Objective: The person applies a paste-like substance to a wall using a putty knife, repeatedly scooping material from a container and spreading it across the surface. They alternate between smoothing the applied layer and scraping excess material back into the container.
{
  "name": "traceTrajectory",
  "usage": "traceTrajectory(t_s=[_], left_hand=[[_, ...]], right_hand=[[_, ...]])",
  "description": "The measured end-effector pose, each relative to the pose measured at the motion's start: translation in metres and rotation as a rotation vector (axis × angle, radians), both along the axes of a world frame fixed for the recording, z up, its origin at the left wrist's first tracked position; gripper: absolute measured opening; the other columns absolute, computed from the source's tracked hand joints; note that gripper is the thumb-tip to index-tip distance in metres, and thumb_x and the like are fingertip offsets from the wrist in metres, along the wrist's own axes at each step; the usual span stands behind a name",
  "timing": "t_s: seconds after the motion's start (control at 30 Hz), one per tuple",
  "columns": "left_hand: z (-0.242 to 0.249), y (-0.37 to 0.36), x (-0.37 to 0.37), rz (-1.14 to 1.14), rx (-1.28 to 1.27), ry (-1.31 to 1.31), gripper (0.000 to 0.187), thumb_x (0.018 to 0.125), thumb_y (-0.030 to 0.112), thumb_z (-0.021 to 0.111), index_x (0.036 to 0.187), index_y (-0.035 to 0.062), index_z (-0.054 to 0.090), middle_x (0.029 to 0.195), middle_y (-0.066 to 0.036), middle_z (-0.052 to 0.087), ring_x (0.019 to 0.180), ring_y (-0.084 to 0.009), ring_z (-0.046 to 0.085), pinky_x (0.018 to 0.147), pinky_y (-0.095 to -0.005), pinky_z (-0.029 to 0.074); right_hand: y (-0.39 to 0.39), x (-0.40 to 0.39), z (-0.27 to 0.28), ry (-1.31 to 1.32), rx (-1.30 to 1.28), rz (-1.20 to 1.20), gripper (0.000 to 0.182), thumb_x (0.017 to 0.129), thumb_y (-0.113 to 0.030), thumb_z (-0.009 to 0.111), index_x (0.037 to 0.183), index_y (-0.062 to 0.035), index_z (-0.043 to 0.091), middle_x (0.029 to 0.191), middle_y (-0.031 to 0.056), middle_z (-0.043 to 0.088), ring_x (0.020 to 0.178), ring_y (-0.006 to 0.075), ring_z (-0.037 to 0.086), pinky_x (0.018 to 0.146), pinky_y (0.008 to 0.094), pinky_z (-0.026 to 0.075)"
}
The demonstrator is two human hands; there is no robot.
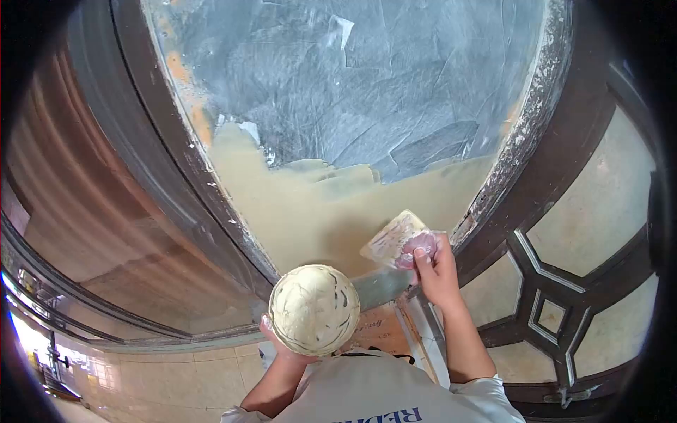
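Note:
My left hand (281,342) is closed round the side of a round tub (273,326) heaped with cream-coloured putty (314,303). Dark streaks show through the putty. In my right hand (441,276) is a flat, square putty spreader (395,238), its face smeared with cream and its pinkish grip under my thumb. The spreader is held over the lower part of a wall panel (331,84). A smooth cream coat (282,211) covers that lower part, with a ragged upper edge; grey, scratched surface shows above it.
Dark frames (211,190) flank the panel, the right one (522,141) spotted with white paint. At right is a dark door (564,190) with pale panes. A curtained glass pane (106,211) stands at left, above floor tiles (169,381). Cardboard (384,328) lies below.

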State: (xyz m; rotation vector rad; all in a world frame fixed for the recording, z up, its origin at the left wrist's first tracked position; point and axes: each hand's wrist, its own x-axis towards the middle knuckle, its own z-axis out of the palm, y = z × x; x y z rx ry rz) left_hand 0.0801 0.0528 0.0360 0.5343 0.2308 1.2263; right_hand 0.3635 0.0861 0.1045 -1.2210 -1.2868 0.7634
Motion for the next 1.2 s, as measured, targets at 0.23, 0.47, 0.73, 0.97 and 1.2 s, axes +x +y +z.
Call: traceTrajectory(t_s=[0.23,0.47,0.73,0.97,1.2], left_hand=[[0.022,0.002,0.0,0.089,0.218,0.143,0.107,0.074,0.091,0.028,0.154,0.0204,0.019,0.156,-0.011,0.026,0.138,-0.0361,0.035,0.108,-0.057,0.038],[0.046,-0.007,0.005,0.142,0.314,0.081,0.105,0.078,0.088,0.028,0.154,0.0164,0.018,0.154,-0.011,0.029,0.136,-0.0329,0.039,0.109,-0.0519,0.039],[0.068,-0.004,0.008,0.281,0.26,0.089,0.1,0.08,0.083,0.033,0.153,0.0158,0.021,0.152,-0.011,0.033,0.135,-0.0302,0.041,0.109,-0.0485,0.039],[0.061,-0.021,0.003,0.299,0.341,0.184,0.104,0.075,0.079,0.044,0.153,0.0144,0.02,0.152,-0.012,0.033,0.136,-0.0319,0.04,0.11,-0.0488,0.039],[0.058,-0.027,0.011,0.286,0.302,0.052,0.108,0.071,0.066,0.063,0.153,0.0129,0.017,0.152,-0.01,0.032,0.137,-0.0312,0.038,0.113,-0.0484,0.034]], right_hand=[[-0.007,-0.025,0.01,-0.216,0.451,0.036,0.022,0.082,0.005,0.057,0.102,-0.0011,0.063,0.114,0.0174,0.068,0.102,0.0228,0.067,0.084,0.0321,0.052],[-0.033,-0.043,0.03,-0.604,0.566,-0.007,0.02,0.067,-0.001,0.067,0.086,-0.0039,0.069,0.115,0.0145,0.066,0.096,0.0311,0.067,0.081,0.0383,0.053],[-0.035,-0.045,0.055,-0.927,0.766,0.033,0.023,0.06,-0.007,0.073,0.083,-0.0078,0.071,0.115,0.0105,0.065,0.092,0.0278,0.065,0.075,0.0376,0.049],[-0.028,-0.068,0.045,-0.872,0.861,0.095,0.018,0.061,-0.012,0.076,0.075,-0.0128,0.064,0.11,0.0028,0.065,0.099,0.0259,0.062,0.076,0.0417,0.049],[-0.015,-0.078,0.043,-0.877,1.044,0.032,0.017,0.064,-0.012,0.076,0.078,-0.0112,0.068,0.104,0.0036,0.066,0.089,0.0251,0.064,0.074,0.0441,0.052]])
